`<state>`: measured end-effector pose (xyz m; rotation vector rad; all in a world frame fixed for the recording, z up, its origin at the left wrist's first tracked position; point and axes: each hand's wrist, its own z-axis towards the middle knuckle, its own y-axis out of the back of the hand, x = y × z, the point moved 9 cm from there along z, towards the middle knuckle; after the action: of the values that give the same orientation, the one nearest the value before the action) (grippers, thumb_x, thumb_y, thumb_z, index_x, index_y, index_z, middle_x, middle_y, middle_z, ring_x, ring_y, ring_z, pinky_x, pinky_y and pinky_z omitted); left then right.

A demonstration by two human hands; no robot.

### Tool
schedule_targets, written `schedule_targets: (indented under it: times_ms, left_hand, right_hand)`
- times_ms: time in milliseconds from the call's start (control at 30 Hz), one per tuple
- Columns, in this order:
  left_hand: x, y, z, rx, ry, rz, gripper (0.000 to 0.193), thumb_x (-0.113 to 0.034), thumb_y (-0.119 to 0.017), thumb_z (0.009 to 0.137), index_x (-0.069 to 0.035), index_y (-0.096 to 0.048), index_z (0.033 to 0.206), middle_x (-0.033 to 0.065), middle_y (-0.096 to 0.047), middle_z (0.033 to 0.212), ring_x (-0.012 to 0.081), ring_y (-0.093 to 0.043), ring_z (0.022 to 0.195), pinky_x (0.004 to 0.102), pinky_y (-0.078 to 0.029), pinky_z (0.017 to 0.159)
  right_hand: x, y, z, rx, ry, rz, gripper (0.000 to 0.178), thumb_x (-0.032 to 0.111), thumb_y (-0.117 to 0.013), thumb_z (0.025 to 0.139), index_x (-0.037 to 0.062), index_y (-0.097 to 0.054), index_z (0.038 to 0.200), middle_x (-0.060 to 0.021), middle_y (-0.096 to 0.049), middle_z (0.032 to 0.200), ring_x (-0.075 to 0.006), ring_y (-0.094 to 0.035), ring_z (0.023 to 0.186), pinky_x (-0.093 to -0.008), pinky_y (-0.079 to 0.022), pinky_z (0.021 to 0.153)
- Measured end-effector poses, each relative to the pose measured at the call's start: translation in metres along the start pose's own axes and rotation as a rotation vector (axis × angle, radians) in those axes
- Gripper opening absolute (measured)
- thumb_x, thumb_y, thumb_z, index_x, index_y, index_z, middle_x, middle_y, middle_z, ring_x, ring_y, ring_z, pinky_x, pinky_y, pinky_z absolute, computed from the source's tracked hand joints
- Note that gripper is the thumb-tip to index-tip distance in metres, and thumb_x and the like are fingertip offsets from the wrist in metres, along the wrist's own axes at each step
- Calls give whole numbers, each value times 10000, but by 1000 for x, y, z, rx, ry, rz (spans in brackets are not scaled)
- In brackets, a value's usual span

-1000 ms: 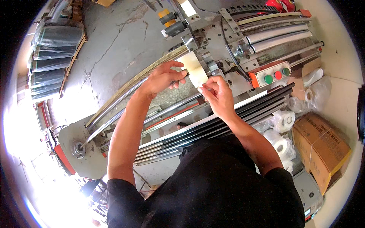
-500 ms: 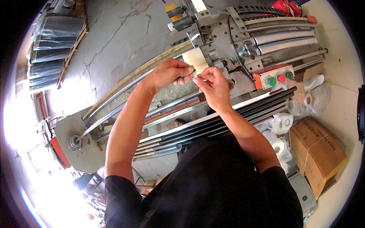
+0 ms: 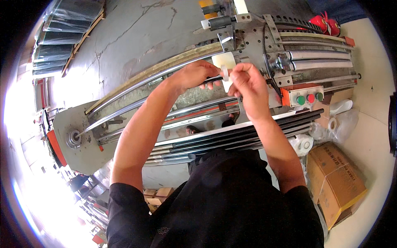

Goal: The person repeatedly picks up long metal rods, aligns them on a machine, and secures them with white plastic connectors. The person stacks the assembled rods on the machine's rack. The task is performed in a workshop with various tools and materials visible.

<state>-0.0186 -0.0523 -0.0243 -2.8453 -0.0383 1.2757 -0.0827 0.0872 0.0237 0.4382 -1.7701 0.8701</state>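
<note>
Both hands meet over the machine bed, in front of a cream-white block (image 3: 222, 60). My left hand (image 3: 193, 75) is closed with a slim black stick-like object (image 3: 212, 79) in its fingers; its exact kind does not show. Between the hands is a small translucent whitish band or ring (image 3: 224, 73), against the black object's end. My right hand (image 3: 249, 84) pinches at the side of this band, thumb and forefinger together. A pale piece (image 3: 227, 85) hangs just below the band, partly behind the right fingers.
The long metal machine has chrome rails (image 3: 120, 115) and a control box (image 3: 302, 96) with green and red buttons. Black and silver rods (image 3: 231, 133) lie along the near side. A cardboard box (image 3: 337, 177) and clear-wrapped rolls (image 3: 304, 144) stand at the right.
My hands have moved a little to the right in the picture and slightly apart. The black object and the translucent band now show between them. The machine appears shifted as the view moved.
</note>
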Motion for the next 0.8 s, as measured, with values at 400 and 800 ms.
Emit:
schedule_targets:
  times_ms: [400, 800]
  left_hand:
    - [3, -3, -5, -65, -37, -109, 167, -107, -539, 993, -12, -481, 1117, 132, -746, 911, 146, -673, 738, 297, -486, 624]
    - [2, 1, -1, -99, -73, -64, 147, -137, -565, 991, -20, -538, 1076, 85, -737, 900, 126, -678, 739, 257, -483, 599]
  right_hand:
    - [-44, 29, 26, 93, -375, -240, 334, 408, -509, 1091, 88, -577, 1162, -65, -706, 1138, -70, -547, 585, -222, -401, 534]
    - [15, 4, 8, 184, -146, -58, 302, 347, -446, 1121, 74, -570, 1151, -73, -705, 1135, -89, -617, 614, -226, -469, 572]
